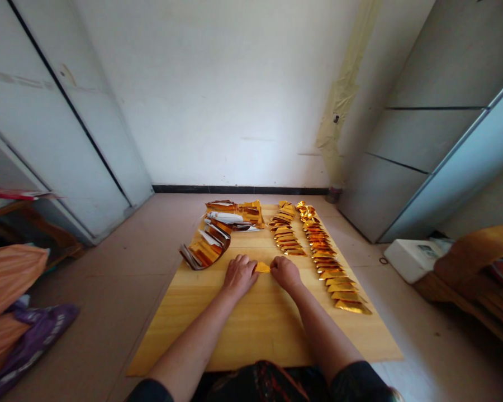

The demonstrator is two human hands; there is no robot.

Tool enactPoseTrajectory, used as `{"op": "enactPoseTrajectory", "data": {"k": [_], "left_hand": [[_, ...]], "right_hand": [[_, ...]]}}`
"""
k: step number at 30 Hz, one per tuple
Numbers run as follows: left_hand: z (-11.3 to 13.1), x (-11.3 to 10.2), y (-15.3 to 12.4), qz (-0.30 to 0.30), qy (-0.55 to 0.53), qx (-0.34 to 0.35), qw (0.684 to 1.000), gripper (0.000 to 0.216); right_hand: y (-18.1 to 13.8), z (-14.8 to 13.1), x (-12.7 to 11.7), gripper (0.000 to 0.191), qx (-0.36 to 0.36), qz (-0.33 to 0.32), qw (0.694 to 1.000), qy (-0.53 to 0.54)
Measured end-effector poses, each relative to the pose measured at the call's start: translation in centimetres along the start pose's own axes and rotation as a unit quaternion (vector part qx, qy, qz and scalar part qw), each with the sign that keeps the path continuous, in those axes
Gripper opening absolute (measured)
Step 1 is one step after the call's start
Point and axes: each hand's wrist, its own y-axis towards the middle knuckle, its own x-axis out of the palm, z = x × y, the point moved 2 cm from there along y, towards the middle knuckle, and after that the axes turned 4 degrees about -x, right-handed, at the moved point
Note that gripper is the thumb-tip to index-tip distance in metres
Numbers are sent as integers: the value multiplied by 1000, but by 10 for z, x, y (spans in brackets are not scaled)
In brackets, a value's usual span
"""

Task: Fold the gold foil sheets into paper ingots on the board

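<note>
Reaches forward from dark sleeves (151, 391), with both forearms (197, 340) slanting inward over the near edge of the wooden table (251, 329). Leaves bare wood open between them. Holds a small folded gold paper (262, 268) by its ends near mid-table: with left grip (240, 276) closed on one end, back of the hand upward; with right grip (285, 272) curled tight on the other. Has along the right edge a long row of folded gold papers (324, 265); at the left edge, fanned gold sheets (212, 245). Meets, just beyond right grip, a shorter row (285, 234), then floor (171, 209) and white wall (218, 111).
</note>
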Motion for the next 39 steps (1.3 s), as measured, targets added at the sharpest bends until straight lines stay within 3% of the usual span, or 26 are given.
{"op": "enactPoseTrajectory", "data": {"k": [8,19,25,39], "left_hand": [[3,1,-1,24,-1,17,1000,21],[1,6,2,7,32,-4,999,28],[0,5,2,3,35,-12,999,28],[-7,7,2,17,3,-48,999,27]], "right_hand": [[-4,-3,2,15,-14,20,1000,16],[-5,-14,14,16,12,72,997,-23],[-9,-14,22,15,-13,116,993,-3],[-11,-15,20,18,-21,97,994,-37]]}}
